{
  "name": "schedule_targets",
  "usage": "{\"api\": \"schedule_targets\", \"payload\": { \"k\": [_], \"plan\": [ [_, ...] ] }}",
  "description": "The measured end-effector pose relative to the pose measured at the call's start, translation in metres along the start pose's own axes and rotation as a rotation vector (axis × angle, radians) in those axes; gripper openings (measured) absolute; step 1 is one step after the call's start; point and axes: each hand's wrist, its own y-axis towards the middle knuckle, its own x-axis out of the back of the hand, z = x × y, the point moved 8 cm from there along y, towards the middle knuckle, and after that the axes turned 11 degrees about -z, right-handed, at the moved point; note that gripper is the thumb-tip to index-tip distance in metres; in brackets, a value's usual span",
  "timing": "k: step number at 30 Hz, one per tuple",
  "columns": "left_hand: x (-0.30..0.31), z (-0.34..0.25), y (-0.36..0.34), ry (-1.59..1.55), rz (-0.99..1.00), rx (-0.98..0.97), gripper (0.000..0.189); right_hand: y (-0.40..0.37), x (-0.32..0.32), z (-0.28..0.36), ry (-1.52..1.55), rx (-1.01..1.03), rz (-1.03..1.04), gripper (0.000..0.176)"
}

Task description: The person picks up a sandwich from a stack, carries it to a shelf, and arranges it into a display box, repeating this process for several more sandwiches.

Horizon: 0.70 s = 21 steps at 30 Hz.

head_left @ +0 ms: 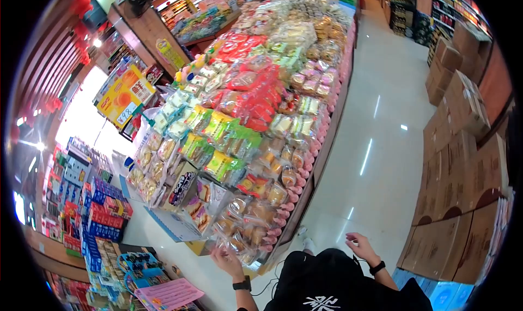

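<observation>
My left hand (227,262), with a dark watch on the wrist, reaches to the near corner of a long display of packaged bread. Its fingers are apart and lightly bent, right at the clear bags of round buns (238,245), and they overlap the lowest bag in this view. Beside these bags stands an open carton (210,199) of wrapped cakes. My right hand (360,246), a dark band on its wrist, hangs over the aisle with loosely bent fingers and nothing in it.
Brown cartons (447,202) are stacked along the right side of the shiny aisle floor (376,125). A yellow price sign (126,95) rises at the display's left. Blue and red boxes (106,215) and a pink sheet (169,296) lie at lower left.
</observation>
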Motion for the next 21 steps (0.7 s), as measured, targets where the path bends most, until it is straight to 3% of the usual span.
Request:
{"api": "schedule_targets", "payload": {
  "k": [3,5,7,9,11,13,16,18,20,21],
  "plan": [
    [0.004,-0.057,-0.027,-0.054,-0.057,-0.148,0.013,-0.026,0.044,0.074,0.101,0.041,-0.015,0.036],
    [-0.015,-0.097,-0.062,-0.166,0.219,-0.285,0.012,-0.046,0.089,0.192,-0.024,0.378,-0.065,0.040],
    [-0.034,-0.143,-0.101,-0.409,0.590,-0.245,0.014,-0.079,0.135,0.283,0.231,0.735,-0.097,0.044],
    [-0.048,-0.194,-0.140,-0.542,0.944,-0.264,0.025,-0.115,0.162,0.318,0.775,1.011,-0.372,0.047],
    [-0.068,-0.211,-0.190,-0.507,1.278,-0.314,0.032,-0.138,0.164,0.350,0.969,1.210,-0.344,0.047],
    [-0.085,-0.205,-0.229,-0.459,1.456,-0.370,0.033,-0.155,0.162,0.390,0.948,1.217,-0.271,0.049],
    [-0.111,-0.166,-0.267,-0.494,1.538,-0.311,0.039,-0.161,0.149,0.396,1.223,1.430,-0.331,0.045],
    [-0.134,-0.111,-0.297,-0.481,1.562,-0.275,0.040,-0.162,0.142,0.388,1.228,1.501,-0.365,0.047],
    [-0.148,-0.039,-0.346,-0.424,1.777,-0.093,0.043,-0.176,0.132,0.404,1.218,1.562,-0.384,0.049],
    [-0.143,-0.031,-0.352,-0.445,1.777,-0.107,0.043,-0.184,0.132,0.414,1.462,1.453,-0.611,0.051]
  ]
}}
